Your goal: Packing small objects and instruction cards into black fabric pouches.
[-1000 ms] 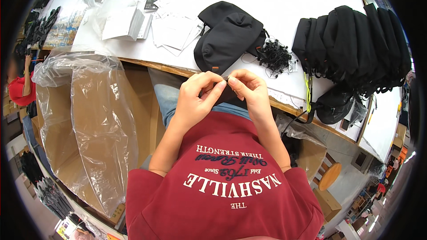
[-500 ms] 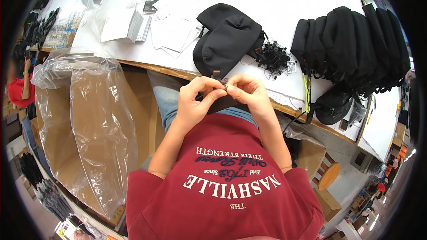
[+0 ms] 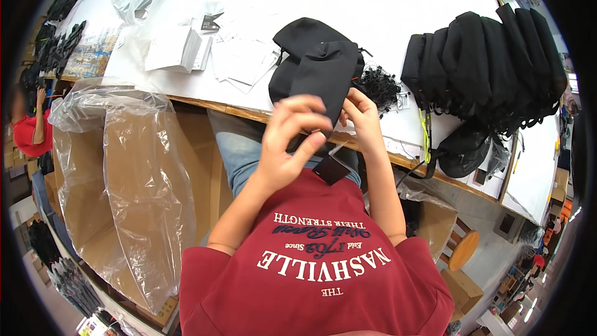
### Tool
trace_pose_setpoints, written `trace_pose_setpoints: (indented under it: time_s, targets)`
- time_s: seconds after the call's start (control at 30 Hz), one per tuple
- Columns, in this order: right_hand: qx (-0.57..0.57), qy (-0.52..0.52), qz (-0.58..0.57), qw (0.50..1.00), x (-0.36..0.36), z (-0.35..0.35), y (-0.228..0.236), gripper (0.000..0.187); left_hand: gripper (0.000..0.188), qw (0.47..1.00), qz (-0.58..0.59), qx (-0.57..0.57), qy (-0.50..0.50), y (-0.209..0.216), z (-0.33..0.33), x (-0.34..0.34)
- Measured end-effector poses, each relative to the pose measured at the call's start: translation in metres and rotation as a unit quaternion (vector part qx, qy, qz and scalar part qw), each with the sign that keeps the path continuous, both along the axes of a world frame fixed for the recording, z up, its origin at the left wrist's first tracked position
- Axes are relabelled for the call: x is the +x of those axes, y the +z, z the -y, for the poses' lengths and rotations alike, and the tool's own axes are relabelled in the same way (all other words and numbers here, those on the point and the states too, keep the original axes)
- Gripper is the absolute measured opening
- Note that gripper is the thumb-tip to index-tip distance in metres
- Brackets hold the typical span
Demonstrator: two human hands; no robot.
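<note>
A black fabric bag (image 3: 323, 68) lies on the white table before me, its near end drawn over the table edge. My right hand (image 3: 362, 121) pinches at the bag's near right edge. My left hand (image 3: 291, 140) is smeared by motion beside the bag's near end, its fingers apart and nothing visible in them. A dark hang tag (image 3: 331, 168) dangles below the bag between my wrists. Just right of the bag lies a tangled heap of black tag strings (image 3: 380, 90).
Several black bags (image 3: 479, 68) stand packed in a row at right. White cards (image 3: 239, 62) and a paper stack (image 3: 174, 50) lie at left. A plastic-lined carton (image 3: 134, 193) stands below the table's left edge. A person in red (image 3: 31, 130) is at far left.
My hands, earlier pinched together at the table edge, have parted. My right hand has gone to the bag's right edge. The bag's near part now reaches closer, and the tag hangs free.
</note>
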State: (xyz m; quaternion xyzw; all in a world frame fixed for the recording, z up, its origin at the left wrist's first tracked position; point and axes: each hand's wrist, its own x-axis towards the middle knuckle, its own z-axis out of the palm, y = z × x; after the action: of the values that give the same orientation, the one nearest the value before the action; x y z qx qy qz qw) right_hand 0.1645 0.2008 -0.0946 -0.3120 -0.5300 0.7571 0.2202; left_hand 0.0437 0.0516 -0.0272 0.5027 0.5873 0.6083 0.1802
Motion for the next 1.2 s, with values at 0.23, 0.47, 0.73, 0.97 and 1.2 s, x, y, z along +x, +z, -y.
trace_pose_setpoints:
  time_s: [0.23, 0.47, 0.73, 0.97, 1.2]
  targets:
    - [-0.086, -0.049, -0.089, 0.991, 0.011, 0.016, 0.036, 0.032, 0.054, 0.955, -0.15, -0.221, 0.126, -0.031, 0.013, -0.025]
    - [-0.035, -0.001, -0.094, 0.995, 0.013, 0.019, 0.054, 0.028, 0.057, 0.939, -0.293, -0.18, -0.005, 0.017, 0.012, 0.003]
    - [0.37, 0.18, 0.145, 0.9, 0.032, 0.012, 0.091, 0.021, 0.042, 0.912, -0.406, -0.058, -0.007, 0.012, 0.013, -0.013]
    - [0.396, 0.071, 0.181, 0.897, 0.024, 0.018, 0.101, 0.012, 0.023, 0.918, -0.392, -0.063, -0.014, 0.0, 0.02, -0.017]
    - [0.418, 0.013, 0.184, 0.89, 0.023, 0.019, 0.1, 0.013, 0.033, 0.924, -0.38, -0.039, -0.021, -0.005, -0.003, -0.008]
